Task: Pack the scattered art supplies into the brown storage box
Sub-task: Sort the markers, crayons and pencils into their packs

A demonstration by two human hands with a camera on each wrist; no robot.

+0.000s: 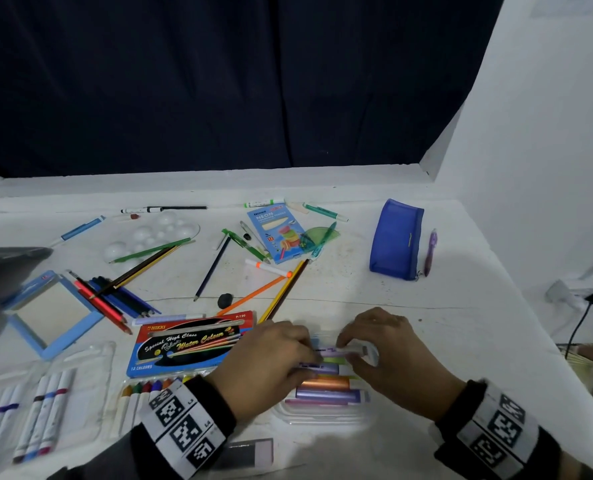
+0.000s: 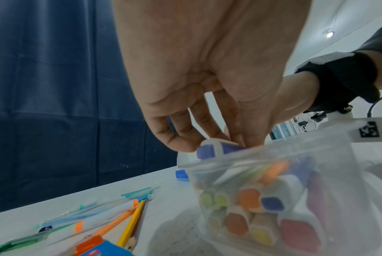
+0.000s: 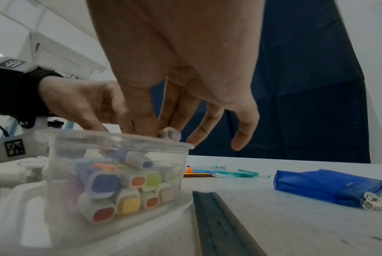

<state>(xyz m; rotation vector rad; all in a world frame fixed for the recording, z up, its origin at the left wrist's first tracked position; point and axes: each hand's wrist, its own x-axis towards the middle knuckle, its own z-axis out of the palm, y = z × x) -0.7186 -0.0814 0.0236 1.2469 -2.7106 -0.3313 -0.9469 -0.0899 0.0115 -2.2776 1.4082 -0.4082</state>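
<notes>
A clear plastic case [image 1: 326, 408] packed with several coloured markers lies near the table's front edge. Across its top sits a pale purple marker [image 1: 343, 350]. My left hand [image 1: 309, 345] pinches its left end and my right hand [image 1: 348, 344] pinches its right end. In the left wrist view my left hand [image 2: 207, 140] holds the marker's blue-capped end [image 2: 209, 150] just above the case rim [image 2: 317, 143]. In the right wrist view my right hand [image 3: 157, 133] grips the other end [image 3: 171, 134] above the case [image 3: 120, 173]. No brown box shows plainly.
Loose pencils [image 1: 281, 292] and pens lie across the table's middle. A water colour box [image 1: 191, 344], crayons [image 1: 149, 389] and marker packs [image 1: 28, 417] lie to the left. A blue pouch [image 1: 395, 240] stands at the right. A dark ruler [image 3: 218, 225] lies beside the case.
</notes>
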